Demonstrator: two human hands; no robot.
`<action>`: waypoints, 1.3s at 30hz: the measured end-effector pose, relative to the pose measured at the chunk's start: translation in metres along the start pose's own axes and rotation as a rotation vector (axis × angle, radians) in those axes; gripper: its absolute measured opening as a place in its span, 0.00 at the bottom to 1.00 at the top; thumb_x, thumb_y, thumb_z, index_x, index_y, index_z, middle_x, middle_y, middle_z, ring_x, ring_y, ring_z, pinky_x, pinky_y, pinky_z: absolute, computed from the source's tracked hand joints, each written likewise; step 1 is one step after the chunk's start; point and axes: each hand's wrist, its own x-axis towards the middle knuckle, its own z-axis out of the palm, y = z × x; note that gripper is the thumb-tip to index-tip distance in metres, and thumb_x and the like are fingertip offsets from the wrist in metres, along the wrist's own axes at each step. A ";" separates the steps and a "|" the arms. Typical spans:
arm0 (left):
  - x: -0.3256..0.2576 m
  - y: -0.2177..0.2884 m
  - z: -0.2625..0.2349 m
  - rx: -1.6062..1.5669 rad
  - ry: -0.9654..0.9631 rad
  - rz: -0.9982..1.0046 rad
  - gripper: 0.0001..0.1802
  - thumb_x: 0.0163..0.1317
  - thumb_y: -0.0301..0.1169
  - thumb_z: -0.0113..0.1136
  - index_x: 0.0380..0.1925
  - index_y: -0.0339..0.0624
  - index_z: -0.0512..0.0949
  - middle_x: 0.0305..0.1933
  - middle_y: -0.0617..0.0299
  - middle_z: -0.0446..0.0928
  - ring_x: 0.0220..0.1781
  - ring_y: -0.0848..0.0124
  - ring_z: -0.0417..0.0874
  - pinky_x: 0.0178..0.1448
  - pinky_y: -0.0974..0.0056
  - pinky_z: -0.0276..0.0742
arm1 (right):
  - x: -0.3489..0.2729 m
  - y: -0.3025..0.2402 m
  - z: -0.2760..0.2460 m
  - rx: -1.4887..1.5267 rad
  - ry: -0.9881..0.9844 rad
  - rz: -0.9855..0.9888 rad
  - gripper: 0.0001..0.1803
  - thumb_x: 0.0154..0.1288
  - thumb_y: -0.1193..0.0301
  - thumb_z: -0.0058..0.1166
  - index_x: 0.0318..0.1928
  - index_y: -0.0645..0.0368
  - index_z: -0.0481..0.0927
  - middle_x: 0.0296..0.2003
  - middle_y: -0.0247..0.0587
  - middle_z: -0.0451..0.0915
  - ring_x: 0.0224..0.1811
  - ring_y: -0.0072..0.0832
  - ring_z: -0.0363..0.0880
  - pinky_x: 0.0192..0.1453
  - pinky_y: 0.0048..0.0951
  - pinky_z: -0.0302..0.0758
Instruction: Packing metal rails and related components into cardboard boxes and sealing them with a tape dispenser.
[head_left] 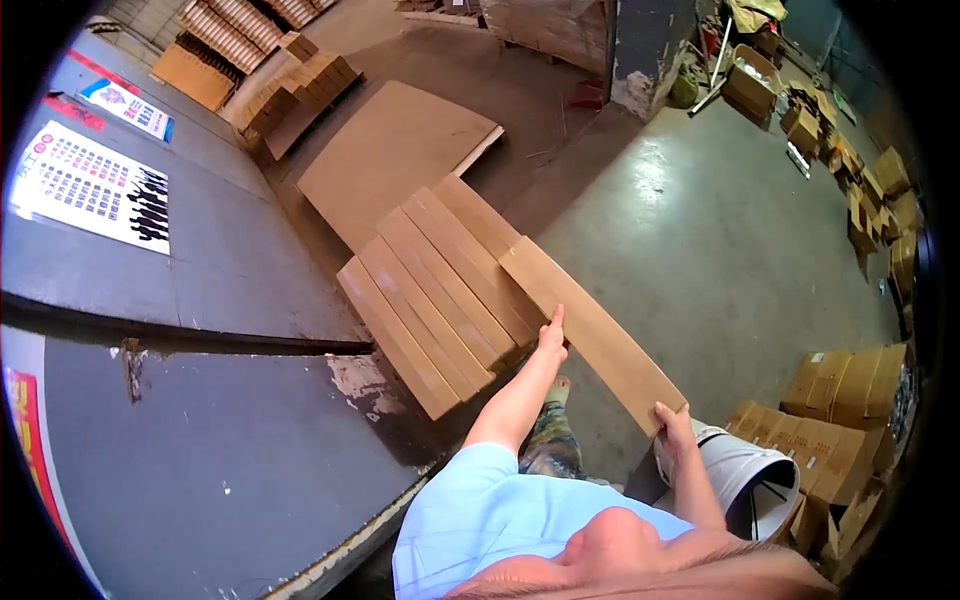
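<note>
A long, flat cardboard box (600,335) slants across the middle, held between my two hands. My left hand (552,335) grips its near-left long edge about midway, with one finger laid up along the side. At the lower right end, my right hand (674,424) is closed round the corner, its thumb on top. The box's far end reaches over similar long cardboard boxes (425,295), which lie side by side in a stack to the left. The fingers beneath the held box are hidden.
Beyond the stack lies a large cardboard-covered platform (400,160). A grey wall (230,430) with posters borders the left. A white bin (735,475) stands close by my right arm, beside several cartons (810,440). Loose boxes (860,215) line the far right; a pillar (650,60) rises at the back.
</note>
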 end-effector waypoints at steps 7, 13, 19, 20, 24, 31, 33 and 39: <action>-0.033 0.035 -0.046 0.207 -0.177 -0.113 0.19 0.66 0.46 0.51 0.51 0.48 0.68 0.46 0.62 0.74 0.42 0.68 0.75 0.48 0.62 0.72 | 0.149 -0.010 0.079 -0.094 -0.168 0.186 0.37 0.53 0.73 0.63 0.59 0.55 0.54 0.51 0.41 0.70 0.49 0.34 0.75 0.50 0.42 0.75; -0.073 0.000 -0.128 0.232 -0.137 -0.360 0.15 0.65 0.41 0.53 0.46 0.49 0.69 0.42 0.62 0.76 0.41 0.68 0.78 0.42 0.64 0.75 | 0.242 -0.012 0.190 -0.148 -0.365 0.317 0.25 0.54 0.75 0.62 0.53 0.60 0.70 0.43 0.42 0.78 0.46 0.34 0.77 0.49 0.39 0.75; -0.088 -0.002 -0.134 0.323 -0.118 -0.402 0.13 0.63 0.39 0.56 0.44 0.50 0.69 0.39 0.63 0.76 0.39 0.69 0.78 0.40 0.65 0.74 | 0.244 0.042 0.185 -0.975 -0.243 0.041 0.27 0.50 0.70 0.60 0.53 0.59 0.73 0.46 0.43 0.79 0.49 0.32 0.76 0.49 0.33 0.75; -0.088 0.002 -0.122 0.365 -0.126 -0.379 0.12 0.63 0.40 0.53 0.44 0.51 0.70 0.37 0.64 0.76 0.37 0.71 0.77 0.39 0.66 0.73 | 0.231 0.057 0.162 -0.944 -0.206 0.052 0.27 0.50 0.70 0.60 0.53 0.59 0.73 0.46 0.43 0.79 0.49 0.32 0.76 0.49 0.33 0.75; -0.064 0.018 -0.083 0.413 -0.293 -0.325 0.10 0.64 0.38 0.54 0.42 0.49 0.70 0.34 0.64 0.77 0.32 0.72 0.77 0.34 0.67 0.74 | 0.133 0.083 0.056 -1.227 -0.250 0.005 0.30 0.48 0.58 0.61 0.52 0.59 0.76 0.46 0.50 0.78 0.51 0.41 0.76 0.55 0.36 0.72; -0.083 -0.010 0.064 0.850 -0.552 -0.260 0.13 0.64 0.38 0.54 0.45 0.47 0.70 0.38 0.64 0.76 0.34 0.75 0.77 0.36 0.71 0.73 | -0.089 0.141 -0.117 -0.860 0.573 0.293 0.20 0.50 0.62 0.60 0.43 0.58 0.79 0.43 0.47 0.80 0.47 0.40 0.78 0.51 0.36 0.74; -0.103 -0.048 0.103 0.959 -0.744 -0.274 0.15 0.64 0.39 0.55 0.46 0.47 0.70 0.38 0.64 0.76 0.35 0.75 0.76 0.36 0.71 0.73 | -0.146 0.152 -0.123 -0.660 0.782 0.305 0.17 0.51 0.64 0.59 0.40 0.58 0.79 0.40 0.47 0.81 0.43 0.38 0.80 0.48 0.35 0.75; -0.223 -0.216 0.184 1.339 -1.279 -0.327 0.15 0.65 0.35 0.54 0.50 0.44 0.70 0.42 0.62 0.76 0.38 0.75 0.76 0.41 0.70 0.71 | -0.215 0.324 -0.131 -0.038 1.211 0.163 0.09 0.54 0.69 0.56 0.33 0.61 0.78 0.30 0.43 0.81 0.34 0.30 0.80 0.39 0.33 0.75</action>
